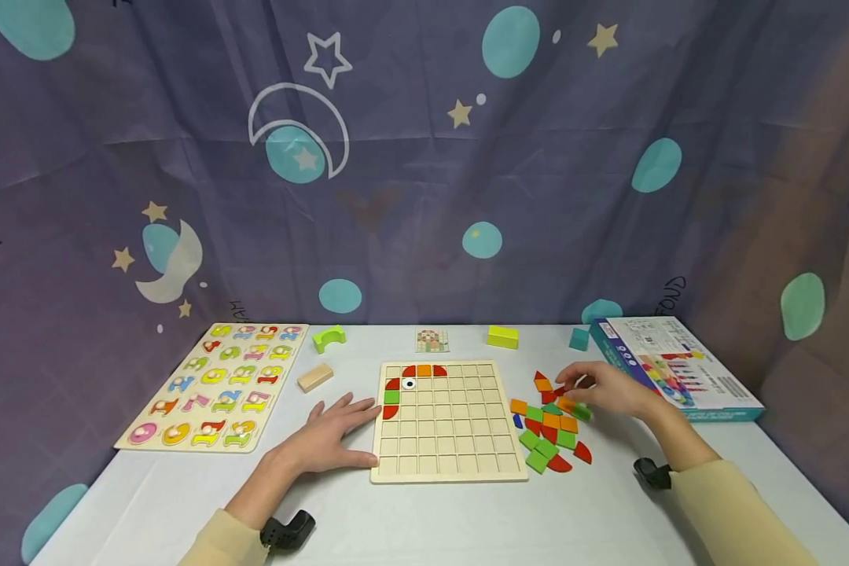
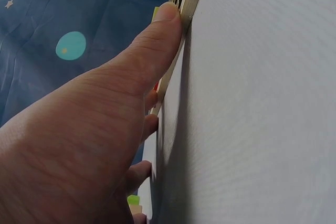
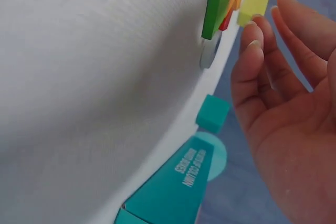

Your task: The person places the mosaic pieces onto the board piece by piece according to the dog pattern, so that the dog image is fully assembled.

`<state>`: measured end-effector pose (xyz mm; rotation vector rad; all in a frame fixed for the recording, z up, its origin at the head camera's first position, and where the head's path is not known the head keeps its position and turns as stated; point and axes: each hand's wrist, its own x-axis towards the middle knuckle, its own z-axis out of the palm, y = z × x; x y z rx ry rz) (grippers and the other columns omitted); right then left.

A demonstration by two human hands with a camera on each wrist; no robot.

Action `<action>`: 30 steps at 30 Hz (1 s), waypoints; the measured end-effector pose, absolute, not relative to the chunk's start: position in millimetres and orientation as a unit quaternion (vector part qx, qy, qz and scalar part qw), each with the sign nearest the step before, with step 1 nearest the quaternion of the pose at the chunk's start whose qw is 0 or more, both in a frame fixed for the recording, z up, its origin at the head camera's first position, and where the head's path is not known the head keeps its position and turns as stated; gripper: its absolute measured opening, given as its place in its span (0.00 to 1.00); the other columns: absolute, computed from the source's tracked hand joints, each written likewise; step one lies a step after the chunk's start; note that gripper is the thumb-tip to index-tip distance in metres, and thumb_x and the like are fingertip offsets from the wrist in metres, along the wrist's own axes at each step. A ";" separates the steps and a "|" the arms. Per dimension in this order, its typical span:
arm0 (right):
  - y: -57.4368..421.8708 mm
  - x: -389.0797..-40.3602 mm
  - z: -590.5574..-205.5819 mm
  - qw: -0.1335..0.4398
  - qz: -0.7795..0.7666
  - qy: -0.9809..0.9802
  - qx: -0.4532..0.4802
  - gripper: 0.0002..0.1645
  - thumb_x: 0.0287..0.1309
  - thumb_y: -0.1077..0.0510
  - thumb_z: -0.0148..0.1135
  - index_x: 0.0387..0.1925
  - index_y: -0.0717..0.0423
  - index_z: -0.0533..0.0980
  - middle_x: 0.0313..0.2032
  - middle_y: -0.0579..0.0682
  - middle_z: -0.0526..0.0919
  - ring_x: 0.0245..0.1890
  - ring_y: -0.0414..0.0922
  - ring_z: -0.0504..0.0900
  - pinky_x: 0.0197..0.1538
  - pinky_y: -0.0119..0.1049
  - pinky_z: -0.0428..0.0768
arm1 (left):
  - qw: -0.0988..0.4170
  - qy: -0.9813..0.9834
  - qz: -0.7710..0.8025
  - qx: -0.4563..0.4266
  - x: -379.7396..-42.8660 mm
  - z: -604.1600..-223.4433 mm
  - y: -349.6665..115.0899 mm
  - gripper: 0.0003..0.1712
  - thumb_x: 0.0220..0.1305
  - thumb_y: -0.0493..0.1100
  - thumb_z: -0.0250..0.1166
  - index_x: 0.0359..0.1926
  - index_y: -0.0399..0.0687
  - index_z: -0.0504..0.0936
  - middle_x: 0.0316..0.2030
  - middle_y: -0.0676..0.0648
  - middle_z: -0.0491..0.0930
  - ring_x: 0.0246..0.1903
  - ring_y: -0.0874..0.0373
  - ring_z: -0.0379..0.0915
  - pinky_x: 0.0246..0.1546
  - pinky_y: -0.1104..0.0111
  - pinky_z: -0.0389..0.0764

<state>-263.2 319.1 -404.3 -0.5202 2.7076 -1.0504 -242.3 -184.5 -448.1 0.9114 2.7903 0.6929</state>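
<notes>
My left hand (image 1: pixel 332 440) rests at the left edge of a wooden grid board (image 1: pixel 453 448), fingers spread. In the left wrist view its thumb (image 2: pixel 157 30) lies against the board's rim. Red, orange and green tiles and an eye tile (image 1: pixel 409 384) sit in the board's upper left cells. Over a loose pile of coloured tiles (image 1: pixel 550 421) to the right hovers my right hand (image 1: pixel 604 387), fingers bent toward a red tile. The right wrist view shows its fingertips apart with nothing between them, close to a green tile (image 3: pixel 218 8).
A number puzzle (image 1: pixel 157 409) lies left, with a plain wooden block (image 1: pixel 315 377) and green arch (image 1: pixel 328 339) beside it. A picture card (image 1: pixel 432 340), yellow block (image 1: pixel 502 337) and teal block (image 1: pixel 578 339) stand along the back. A flat box (image 1: pixel 707 385) lies right.
</notes>
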 end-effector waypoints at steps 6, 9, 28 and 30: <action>312.1 -277.0 -407.1 0.097 -0.360 0.914 -0.159 0.16 0.66 0.62 0.66 0.53 0.63 0.80 0.42 0.51 0.81 0.39 0.50 0.76 0.41 0.36 0.81 | 0.062 0.923 0.230 0.301 -242.8 -449.9 -185.1 0.51 0.54 0.73 0.69 0.73 0.53 0.71 0.74 0.47 0.63 0.75 0.37 0.45 0.66 0.30 0.39; 304.1 -285.4 -406.8 0.102 -0.348 0.920 -0.148 0.16 0.65 0.61 0.67 0.52 0.63 0.80 0.40 0.51 0.80 0.39 0.49 0.76 0.41 0.39 0.81 | 0.062 0.923 0.230 0.301 -243.0 -450.4 -185.0 0.51 0.54 0.73 0.69 0.73 0.54 0.71 0.73 0.47 0.63 0.75 0.37 0.45 0.66 0.30 0.40; 285.5 -313.5 -416.4 0.115 -0.295 0.944 -0.090 0.14 0.62 0.61 0.70 0.46 0.63 0.78 0.35 0.52 0.77 0.36 0.48 0.74 0.41 0.39 0.80 | 0.061 0.925 0.230 0.298 -243.4 -449.5 -184.1 0.52 0.53 0.73 0.69 0.74 0.54 0.70 0.74 0.48 0.63 0.76 0.38 0.44 0.67 0.31 0.39; 284.6 -313.4 -418.1 0.108 -0.303 0.942 -0.091 0.11 0.63 0.62 0.69 0.43 0.61 0.77 0.34 0.52 0.77 0.34 0.48 0.74 0.38 0.38 0.80 | 0.062 0.924 0.231 0.297 -243.1 -449.6 -184.6 0.52 0.53 0.73 0.69 0.73 0.54 0.70 0.74 0.48 0.63 0.76 0.38 0.44 0.67 0.31 0.39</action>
